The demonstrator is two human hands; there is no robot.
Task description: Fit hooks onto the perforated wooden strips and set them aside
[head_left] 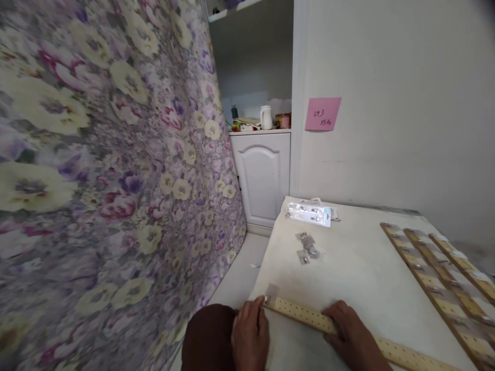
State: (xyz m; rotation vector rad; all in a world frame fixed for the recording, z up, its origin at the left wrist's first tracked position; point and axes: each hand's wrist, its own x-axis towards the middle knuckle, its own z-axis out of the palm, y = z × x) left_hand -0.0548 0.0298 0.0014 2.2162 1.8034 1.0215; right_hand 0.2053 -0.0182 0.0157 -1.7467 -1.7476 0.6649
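A pale wooden strip with rows of small holes (301,312) lies slantwise across the front of the white table. My left hand (250,332) is closed at its left end, fingertips against the wood and beside a small shiny metal piece (267,299). A clear plastic square (273,289) stands up at that same end. Farther along, my right hand (353,332) is closed around the strip, its thumb and fingers on either side. Several small clear squares with metal pieces (308,246) lie loosely beyond the strip.
Three similar wooden strips (433,288) bearing clear squares lie at the table's right. Flat clear packaging (309,213) rests at the far left corner of the table (359,247). A floral curtain (116,180) hangs on the left; a white cabinet (263,178) stands behind.
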